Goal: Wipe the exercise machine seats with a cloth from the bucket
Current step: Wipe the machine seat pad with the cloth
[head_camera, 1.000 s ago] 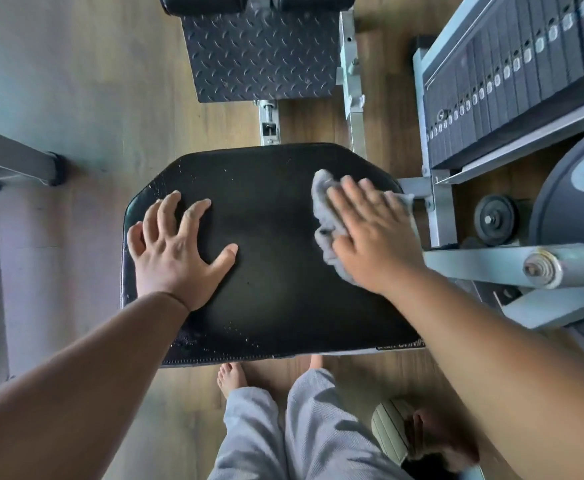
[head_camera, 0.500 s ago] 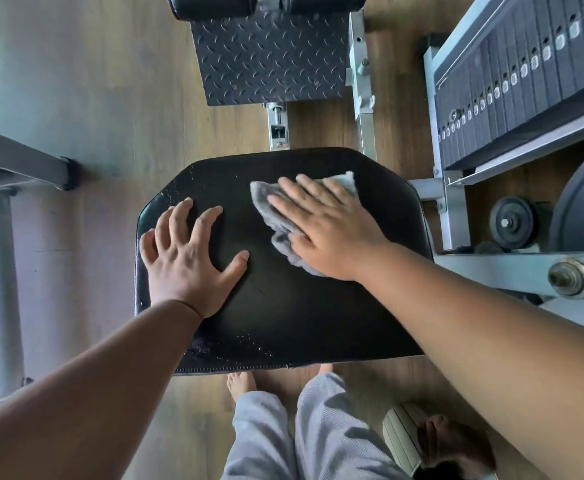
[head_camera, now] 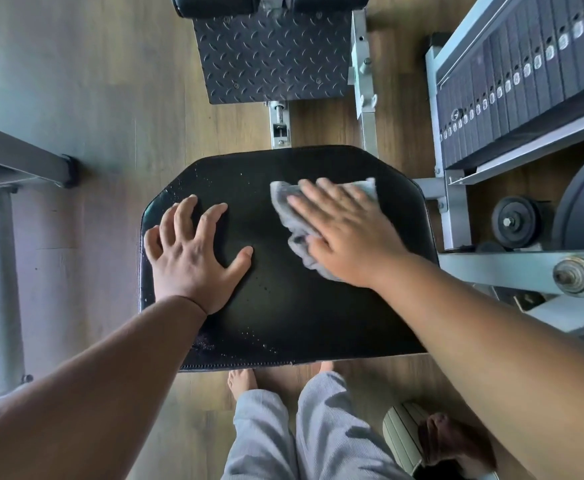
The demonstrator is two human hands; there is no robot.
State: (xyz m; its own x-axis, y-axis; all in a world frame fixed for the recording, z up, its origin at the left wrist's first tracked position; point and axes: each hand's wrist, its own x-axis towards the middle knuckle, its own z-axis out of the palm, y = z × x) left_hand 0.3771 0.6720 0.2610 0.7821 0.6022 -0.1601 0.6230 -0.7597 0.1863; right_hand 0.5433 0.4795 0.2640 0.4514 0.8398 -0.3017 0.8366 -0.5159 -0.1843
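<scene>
Seat (head_camera: 283, 306): black padded vinyl, roughly rectangular with clipped far corners, stitched seam along the near edge; lies flat, seen from above.
Seat condition: water droplets scattered near the left far corner, the left edge and the near-left part; centre has a dull sheen.
Cloth (head_camera: 294, 223): grey, crumpled and bunched, lies on the right far part of the seat; a lighter hem shows at its far right corner; much of it is covered.

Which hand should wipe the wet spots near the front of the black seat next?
Probably the right hand: it already presses flat on the grey cloth, so it can just slide back. The left hand rests bare on the seat, bracing, with no cloth.
</scene>
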